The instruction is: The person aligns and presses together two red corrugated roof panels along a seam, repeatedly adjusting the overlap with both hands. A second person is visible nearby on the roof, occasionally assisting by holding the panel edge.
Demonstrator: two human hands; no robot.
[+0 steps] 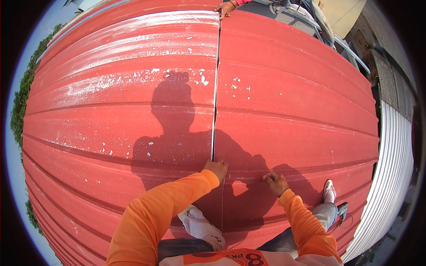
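Observation:
Red ribbed metal roofing sheets (293, 128) spread in front of me, with a seam (216, 97) running away from me between the left and right sheets. Along that seam a narrow dark gap with a pale edge shows, and it ends at my left hand (216, 170). The fingers of that hand are closed over the edge of a roofing sheet. Just above the right sheet, my right hand (275, 183) is closed in a pinch; whatever lies in its fingertips is too small to make out. At the far end of the seam, another person's hand (226, 9) touches the sheet edge.
White flakes (204, 80) dot the left sheet. A dark power tool (342, 210) with a thin cord lies beside my right leg. White corrugated sheeting (390, 168) lies beyond the right edge. My feet, one in a white sock (202, 228), stand on the roof. Trees border the left.

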